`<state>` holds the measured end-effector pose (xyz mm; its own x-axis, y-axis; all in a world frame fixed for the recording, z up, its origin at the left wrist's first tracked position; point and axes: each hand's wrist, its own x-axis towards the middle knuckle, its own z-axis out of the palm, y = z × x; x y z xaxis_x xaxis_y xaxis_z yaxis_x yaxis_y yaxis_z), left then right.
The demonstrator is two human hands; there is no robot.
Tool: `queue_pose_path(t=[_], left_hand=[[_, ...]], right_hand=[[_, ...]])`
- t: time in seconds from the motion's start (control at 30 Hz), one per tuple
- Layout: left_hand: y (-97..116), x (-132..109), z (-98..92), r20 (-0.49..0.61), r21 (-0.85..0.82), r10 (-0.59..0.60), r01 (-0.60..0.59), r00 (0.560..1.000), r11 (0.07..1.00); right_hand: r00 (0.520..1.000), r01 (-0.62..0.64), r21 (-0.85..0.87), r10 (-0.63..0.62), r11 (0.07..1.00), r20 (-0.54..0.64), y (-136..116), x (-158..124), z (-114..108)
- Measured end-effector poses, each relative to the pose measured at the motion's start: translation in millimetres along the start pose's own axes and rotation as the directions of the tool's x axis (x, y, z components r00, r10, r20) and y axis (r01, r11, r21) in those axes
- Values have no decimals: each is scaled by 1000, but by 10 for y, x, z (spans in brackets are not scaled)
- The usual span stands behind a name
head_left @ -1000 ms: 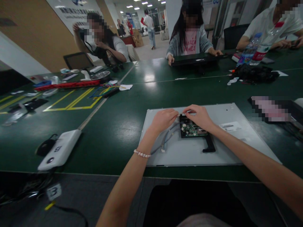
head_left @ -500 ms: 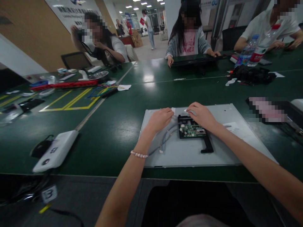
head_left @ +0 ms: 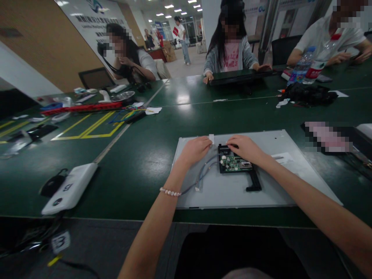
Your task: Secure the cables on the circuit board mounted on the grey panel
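Note:
A grey metal panel (head_left: 226, 193) lies flat on the green table in front of me. On it sits a small green circuit board (head_left: 234, 164) with a black bracket (head_left: 254, 183) below it. My left hand (head_left: 194, 151) is closed on a small white tab (head_left: 211, 138) at the panel's far edge, just above a bundle of grey-blue wires (head_left: 203, 174). My right hand (head_left: 246, 149) rests on the board's upper edge with its fingers curled and pressing there. What lies under those fingers is hidden.
A white device (head_left: 69, 189) with a black cable lies at the near left. Yellow floor-style tape (head_left: 87, 126), coloured wires and a red strip (head_left: 83, 107) lie farther left. Three people sit across the table with a dark tray (head_left: 240, 76), bottles (head_left: 306, 66) and a black bag (head_left: 310, 94).
My hands met above the board, then drew apart; the left now holds the white tab at the panel's edge and the right has dropped onto the board's top edge.

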<state>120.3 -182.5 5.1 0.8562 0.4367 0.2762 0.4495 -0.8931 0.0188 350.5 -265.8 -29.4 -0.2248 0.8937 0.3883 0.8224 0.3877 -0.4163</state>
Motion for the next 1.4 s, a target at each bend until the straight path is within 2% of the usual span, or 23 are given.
queue_pose_path(t=[0.53, 1.03, 1.4], left_hand=[[-30, -13, 18, -3, 0, -14, 14, 1000, 1000], [-72, -71, -43, 5, -47, -75, 76, 997, 996], [-95, -121, -68, 8, -64, -146, 146, 989, 987]], right_hand=[[999, 42, 69, -43, 997, 5, 17, -15, 4], [995, -46, 158, 60, 986, -84, -76, -19, 17], [992, -77, 201, 96, 976, -84, -81, -4, 52]])
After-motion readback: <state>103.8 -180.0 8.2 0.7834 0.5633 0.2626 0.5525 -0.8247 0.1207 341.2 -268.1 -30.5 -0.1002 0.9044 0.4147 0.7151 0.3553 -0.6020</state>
